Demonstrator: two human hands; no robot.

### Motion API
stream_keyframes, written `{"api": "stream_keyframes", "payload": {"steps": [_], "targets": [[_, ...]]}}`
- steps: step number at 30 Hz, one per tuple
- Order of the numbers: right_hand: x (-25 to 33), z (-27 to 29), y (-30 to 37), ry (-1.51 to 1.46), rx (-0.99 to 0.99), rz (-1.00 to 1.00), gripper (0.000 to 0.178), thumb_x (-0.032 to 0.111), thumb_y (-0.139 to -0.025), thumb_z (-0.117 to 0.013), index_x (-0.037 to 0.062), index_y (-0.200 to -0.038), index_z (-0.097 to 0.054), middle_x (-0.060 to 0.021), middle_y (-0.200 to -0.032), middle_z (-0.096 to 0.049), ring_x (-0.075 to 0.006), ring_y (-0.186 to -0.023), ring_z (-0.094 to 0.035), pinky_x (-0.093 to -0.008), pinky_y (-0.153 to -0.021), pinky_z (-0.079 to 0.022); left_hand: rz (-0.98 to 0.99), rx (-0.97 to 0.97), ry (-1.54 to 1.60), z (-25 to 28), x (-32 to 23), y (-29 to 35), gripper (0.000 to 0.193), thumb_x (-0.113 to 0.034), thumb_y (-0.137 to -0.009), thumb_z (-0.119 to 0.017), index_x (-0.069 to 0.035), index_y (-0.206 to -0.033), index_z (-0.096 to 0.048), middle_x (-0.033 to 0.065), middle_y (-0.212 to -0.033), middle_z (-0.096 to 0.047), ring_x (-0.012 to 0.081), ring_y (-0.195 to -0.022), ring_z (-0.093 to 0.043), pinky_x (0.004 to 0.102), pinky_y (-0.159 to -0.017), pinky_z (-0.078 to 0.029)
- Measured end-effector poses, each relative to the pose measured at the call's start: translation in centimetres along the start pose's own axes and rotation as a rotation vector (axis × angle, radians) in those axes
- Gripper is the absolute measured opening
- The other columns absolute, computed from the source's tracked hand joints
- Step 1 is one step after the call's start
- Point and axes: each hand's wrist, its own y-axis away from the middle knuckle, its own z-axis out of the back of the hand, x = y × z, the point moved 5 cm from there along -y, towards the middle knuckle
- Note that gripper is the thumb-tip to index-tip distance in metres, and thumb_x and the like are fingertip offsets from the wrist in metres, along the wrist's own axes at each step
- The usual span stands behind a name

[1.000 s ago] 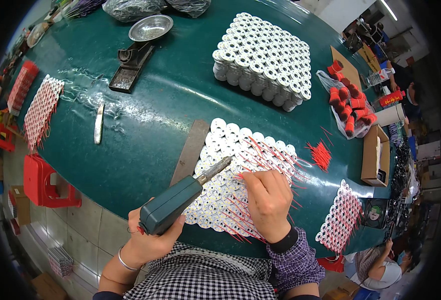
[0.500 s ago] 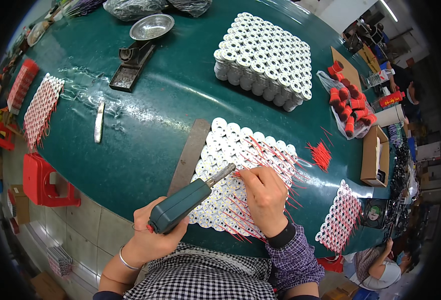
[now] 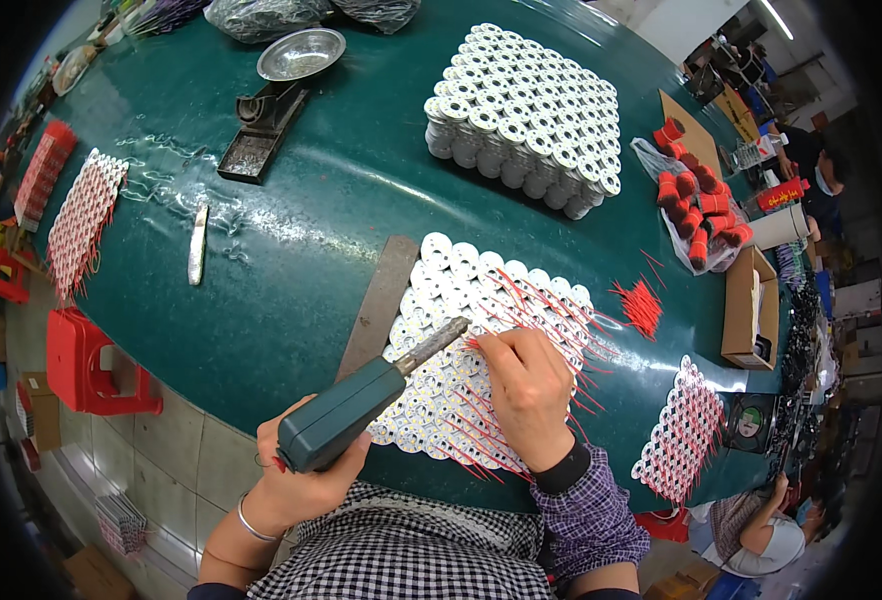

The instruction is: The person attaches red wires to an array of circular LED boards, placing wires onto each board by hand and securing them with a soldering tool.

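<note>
My left hand (image 3: 313,482) is wrapped round the handle of a dark green soldering gun (image 3: 346,412). Its metal barrel points up and right, and the tip is just left of my right fingertips. My right hand (image 3: 531,395) pinches red wire (image 3: 474,343) over a sheet of round white LED boards (image 3: 431,395); how many strands it holds is hard to make out. Many red wires stick out from the boards on the right side and lower edge. A flat grey metal bar (image 3: 376,310) lies along the sheet's left side.
A tall stack of white round boards (image 3: 526,115) stands at the back. Cut red wires (image 3: 641,308) lie to the right, near red spools (image 3: 701,205) and a cardboard box (image 3: 751,310). Wired sheets (image 3: 679,435) rest at right and far left. A metal dish (image 3: 301,55) and a knife (image 3: 198,245) are on the left.
The soldering gun has shifted slightly left, its tip moving a little away from my right fingertips. My right hand stays nearly in place, still pinching the wire.
</note>
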Motion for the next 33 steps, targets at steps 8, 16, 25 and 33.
{"api": "stream_keyframes", "payload": {"steps": [8,16,25,33], "targets": [[1.3,1.7,-0.1,0.028,-0.041,0.031,0.023,-0.003,-0.077,-0.071,0.0025,-0.099,-0.071,-0.0062,-0.085,-0.061,-0.0228,-0.078,-0.06,-0.035,-0.064,-0.047,-0.077,-0.042,-0.017,0.8,0.1,0.8,0.022,0.001,-0.08,-0.078,0.004,-0.102,-0.072,0.0077,-0.085,-0.07,0.0123,-0.065,-0.064,0.0257,-0.059,-0.05],[1.1,1.3,1.6,-0.026,-0.019,-0.025,0.022,-0.004,-0.078,-0.071,0.0032,-0.099,-0.071,-0.006,-0.081,-0.06,-0.0236,-0.071,-0.06,-0.0362,-0.063,-0.047,-0.01,-0.013,0.062,0.3,0.6,1.1,0.02,0.001,-0.081,-0.078,0.002,-0.101,-0.072,0.0063,-0.084,-0.07,0.0108,-0.065,-0.062,0.0252,-0.057,-0.047],[0.8,0.8,2.1,-0.056,-0.012,-0.059,0.025,-0.007,-0.076,-0.069,0.0028,-0.099,-0.071,-0.0077,-0.083,-0.06,-0.024,-0.073,-0.06,-0.0375,-0.062,-0.049,0.017,0.072,0.022,-0.1,0.6,1.5,0.019,0.001,-0.081,-0.078,0.003,-0.099,-0.072,0.0059,-0.083,-0.069,0.0093,-0.065,-0.06,0.0244,-0.058,-0.047],[0.6,0.7,2.2,-0.057,-0.013,-0.069,0.025,-0.007,-0.075,-0.069,0.0012,-0.099,-0.071,-0.0086,-0.084,-0.06,-0.0243,-0.075,-0.062,-0.0368,-0.062,-0.051,0.059,0.085,0.034,-0.7,0.8,1.4,0.018,0.0,-0.081,-0.078,0.002,-0.098,-0.072,0.0059,-0.083,-0.069,0.0091,-0.065,-0.061,0.0248,-0.058,-0.048]]}}
